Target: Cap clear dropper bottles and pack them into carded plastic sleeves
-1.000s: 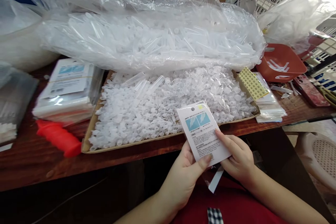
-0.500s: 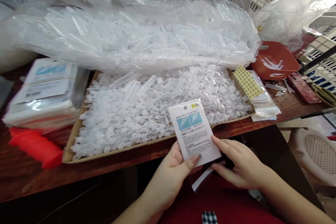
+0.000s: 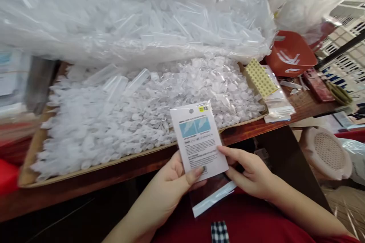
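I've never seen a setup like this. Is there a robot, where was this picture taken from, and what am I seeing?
No robot here, only a person's bare hands, seen by a camera worn on the head that looks forward and down. The left hand holds a white rectangular printed card in what looks like a clear plastic sleeve; the right hand has its fingers at the right edge. On the reddish-brown wooden table sits a shallow brown cardboard tray full of small translucent plastic pieces. Behind it lies a big clear plastic bag of translucent tubes. To the right are a yellow dotted sheet and a reddish-orange plastic basket.
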`<state>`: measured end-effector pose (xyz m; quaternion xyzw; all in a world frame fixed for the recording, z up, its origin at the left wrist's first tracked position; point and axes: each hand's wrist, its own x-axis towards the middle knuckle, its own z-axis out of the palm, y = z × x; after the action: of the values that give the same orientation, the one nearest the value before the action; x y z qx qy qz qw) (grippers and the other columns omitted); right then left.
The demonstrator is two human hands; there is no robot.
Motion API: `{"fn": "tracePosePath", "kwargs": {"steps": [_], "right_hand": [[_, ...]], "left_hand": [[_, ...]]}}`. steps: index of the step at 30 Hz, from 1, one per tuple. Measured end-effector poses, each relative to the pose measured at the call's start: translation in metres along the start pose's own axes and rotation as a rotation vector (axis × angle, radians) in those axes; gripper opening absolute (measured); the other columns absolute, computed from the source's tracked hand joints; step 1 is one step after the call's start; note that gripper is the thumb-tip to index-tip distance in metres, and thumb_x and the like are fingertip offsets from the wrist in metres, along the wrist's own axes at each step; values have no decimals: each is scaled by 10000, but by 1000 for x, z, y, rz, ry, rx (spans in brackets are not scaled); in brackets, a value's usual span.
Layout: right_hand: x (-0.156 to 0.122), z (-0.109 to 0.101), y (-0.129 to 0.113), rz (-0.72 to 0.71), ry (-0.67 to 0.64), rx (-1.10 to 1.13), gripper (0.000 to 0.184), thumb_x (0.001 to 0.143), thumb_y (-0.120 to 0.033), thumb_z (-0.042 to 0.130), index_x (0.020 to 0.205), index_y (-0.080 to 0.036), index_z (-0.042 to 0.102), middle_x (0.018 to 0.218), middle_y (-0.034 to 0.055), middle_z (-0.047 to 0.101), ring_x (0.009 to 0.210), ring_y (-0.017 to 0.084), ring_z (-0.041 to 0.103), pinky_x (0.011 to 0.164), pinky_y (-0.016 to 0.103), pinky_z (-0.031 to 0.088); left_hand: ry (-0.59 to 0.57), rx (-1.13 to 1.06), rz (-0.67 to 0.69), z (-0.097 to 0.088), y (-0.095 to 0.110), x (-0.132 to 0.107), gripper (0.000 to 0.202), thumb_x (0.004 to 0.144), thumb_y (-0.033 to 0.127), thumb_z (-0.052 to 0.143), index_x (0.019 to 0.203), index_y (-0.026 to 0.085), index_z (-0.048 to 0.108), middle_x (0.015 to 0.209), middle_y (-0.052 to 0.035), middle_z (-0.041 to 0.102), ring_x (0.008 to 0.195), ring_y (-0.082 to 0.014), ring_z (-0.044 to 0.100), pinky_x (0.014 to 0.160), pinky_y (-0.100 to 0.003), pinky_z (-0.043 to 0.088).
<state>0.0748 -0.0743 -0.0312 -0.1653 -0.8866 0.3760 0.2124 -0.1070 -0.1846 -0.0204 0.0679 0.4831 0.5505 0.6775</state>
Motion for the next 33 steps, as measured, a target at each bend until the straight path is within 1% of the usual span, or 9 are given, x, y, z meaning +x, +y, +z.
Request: {"fn": "tracePosePath", "kwargs": {"steps": [3,7,10,12,15,19,27,30,33], "right_hand": [[-3,-2,2,41,-17,87,670,874,-86,465,1475,-288,252,801,-20,619,671,100,612,650,188,533],[-1,-6,0,9,-158,63,758,884,-233,572,1512,-265,149,1034,66,622,868,163,643,762,274,565],[4,-4,-2,-8,-227,-70,755,885,-303,605,1509,-281,179,1098,98,604,894,187,658,753,281,576],[7,-1,-2,-26,-212,-114,732,901,-319,588,1510,-284,183,1067,93,610,870,187,666,734,271,581],[9,5,-1,-64,-150,-109,704,935,-346,530,1520,-281,145,1019,84,617,860,186,671,725,265,584],[9,12,0,-104,-91,-72,617,981,-307,432,1522,-286,137,970,81,637,843,185,679,704,268,587],[7,17,2,-159,-25,-124,604,980,-254,429,1521,-256,161,897,73,663,786,184,689,657,254,583],[7,17,4,-178,-42,-173,626,974,-260,441,1525,-239,144,932,88,670,765,185,683,649,263,581],[7,16,4,-160,-52,-230,620,973,-260,434,1523,-244,148,914,83,666,722,183,672,623,274,580]], "left_hand": [[-38,11,-24,-2,1,0,372,776,193,743,1134,248,656,1124,-63,744,983,-236,708,742,-262,594],[-109,9,-18,-6,2,1,318,798,180,723,1103,253,673,1099,-53,750,939,-201,710,718,-225,570],[-207,-47,5,-7,1,1,329,809,146,709,1117,260,680,1062,-45,758,861,-154,708,738,-213,550],[-228,-84,29,-7,0,1,374,779,112,734,1116,267,688,1037,-34,764,851,-141,705,779,-220,542],[-198,-96,22,-8,-4,1,417,731,107,778,1110,259,694,1027,-34,766,880,-157,707,810,-238,542],[-169,-67,-69,-13,-10,0,316,801,195,731,1108,260,696,1030,-33,767,883,-160,718,808,-252,551],[-202,-71,-87,-17,-12,-2,260,822,220,711,1079,260,717,1051,-24,767,949,-167,712,855,-245,535],[-199,-68,-68,-17,-12,-1,266,841,204,688,1101,260,708,1101,-25,753,973,-163,702,869,-242,528],[-137,-79,16,-17,-13,0,302,835,174,692,1114,288,693,1095,-7,756,980,-153,695,849,-230,533]]}}
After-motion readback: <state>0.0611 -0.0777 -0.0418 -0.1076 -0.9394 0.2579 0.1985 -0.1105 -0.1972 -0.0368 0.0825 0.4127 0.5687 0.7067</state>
